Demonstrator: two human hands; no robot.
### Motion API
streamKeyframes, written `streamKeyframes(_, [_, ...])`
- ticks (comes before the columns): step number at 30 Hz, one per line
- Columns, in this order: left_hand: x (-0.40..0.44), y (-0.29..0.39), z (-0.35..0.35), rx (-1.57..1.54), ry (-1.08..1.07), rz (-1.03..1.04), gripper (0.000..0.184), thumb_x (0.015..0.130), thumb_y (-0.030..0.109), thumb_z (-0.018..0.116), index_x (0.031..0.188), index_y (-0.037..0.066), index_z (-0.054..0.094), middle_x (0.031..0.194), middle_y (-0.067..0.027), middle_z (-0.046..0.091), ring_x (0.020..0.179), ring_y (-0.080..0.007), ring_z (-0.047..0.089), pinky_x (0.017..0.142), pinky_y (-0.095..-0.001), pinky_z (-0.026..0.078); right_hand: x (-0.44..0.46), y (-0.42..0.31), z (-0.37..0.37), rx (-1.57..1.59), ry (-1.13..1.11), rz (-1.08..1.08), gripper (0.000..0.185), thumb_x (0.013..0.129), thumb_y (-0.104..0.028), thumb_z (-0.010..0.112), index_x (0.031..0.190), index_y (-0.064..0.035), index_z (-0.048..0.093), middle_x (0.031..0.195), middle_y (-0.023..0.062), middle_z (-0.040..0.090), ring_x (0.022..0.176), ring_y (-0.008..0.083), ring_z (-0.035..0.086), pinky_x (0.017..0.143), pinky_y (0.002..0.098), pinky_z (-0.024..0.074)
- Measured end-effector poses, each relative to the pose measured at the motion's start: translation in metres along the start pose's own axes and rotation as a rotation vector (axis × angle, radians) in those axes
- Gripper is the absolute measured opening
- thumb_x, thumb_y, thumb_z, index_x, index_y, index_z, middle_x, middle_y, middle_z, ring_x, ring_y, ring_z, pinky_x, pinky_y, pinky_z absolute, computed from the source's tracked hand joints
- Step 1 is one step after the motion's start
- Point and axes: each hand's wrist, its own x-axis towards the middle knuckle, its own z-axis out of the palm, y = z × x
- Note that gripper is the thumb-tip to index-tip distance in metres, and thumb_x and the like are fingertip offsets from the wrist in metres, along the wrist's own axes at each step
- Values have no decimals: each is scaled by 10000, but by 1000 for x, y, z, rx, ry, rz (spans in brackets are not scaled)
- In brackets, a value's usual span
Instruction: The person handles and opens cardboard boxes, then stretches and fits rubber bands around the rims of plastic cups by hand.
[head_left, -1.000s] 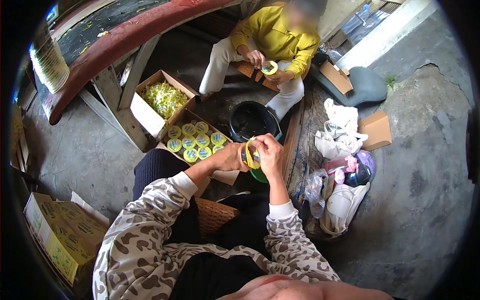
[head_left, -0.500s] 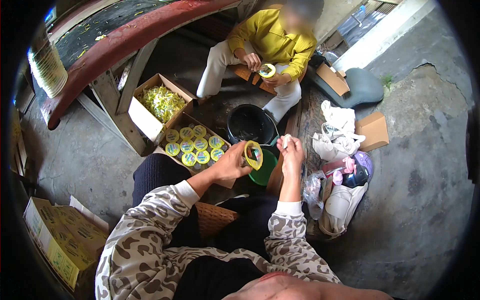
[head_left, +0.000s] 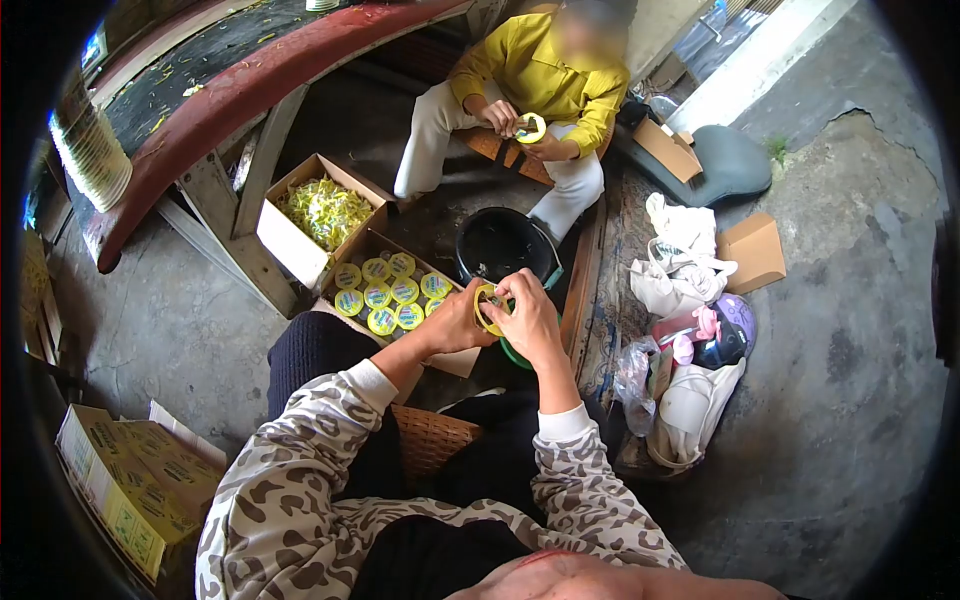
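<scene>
My left hand is wrapped round a cup with a yellow rim, held up between me and the black bucket. At the cup's rim, my right hand has its fingers pinched together; whatever they grip is too small to name. Under my hands part of a green basin shows. Left of them, an open carton holds several cups with yellow printed lids. Behind it stands a carton filled with yellow strips.
Opposite sits a co-worker holding a yellow-rimmed cup. A red-edged table with stacked cups is at upper left. White bags, a helmet and a seat lie right. A printed carton stands lower left.
My right hand was away to the right of the cup half a second ago with something small and white in its fingers; now it is back at the rim. The cup has moved slightly left.
</scene>
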Motion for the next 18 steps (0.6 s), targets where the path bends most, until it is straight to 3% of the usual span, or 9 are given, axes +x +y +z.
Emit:
streamKeyframes(5, [1,-4,-3,30,-107,35,519,608,194,761,1037,8,535,892,-202,644,859,-375,636,738,-411,500,-3,5,4,10,-93,7,225,795,-140,672,859,-59,473,852,88,515,797,300,572,678,404,478])
streamKeyframes(8, [1,4,-12,30,-177,25,524,625,210,791,1038,3,543,936,-174,645,862,-319,639,761,-379,493,-3,9,8,0,-106,-18,168,837,-134,614,866,-58,467,849,97,514,797,316,572,675,417,478])
streamKeyframes(14, [1,10,-13,4,-187,21,507,618,181,783,1029,1,547,922,-165,646,854,-311,638,758,-369,495,-2,6,4,-10,-114,-40,137,876,-156,545,878,-47,462,842,121,507,798,350,561,671,434,468])
streamKeyframes(18, [1,8,-2,14,-58,45,520,605,164,781,1037,2,543,915,-175,640,860,-324,636,767,-380,496,0,24,4,146,-96,-95,169,900,-195,509,872,-32,473,849,140,501,785,375,548,676,434,452])
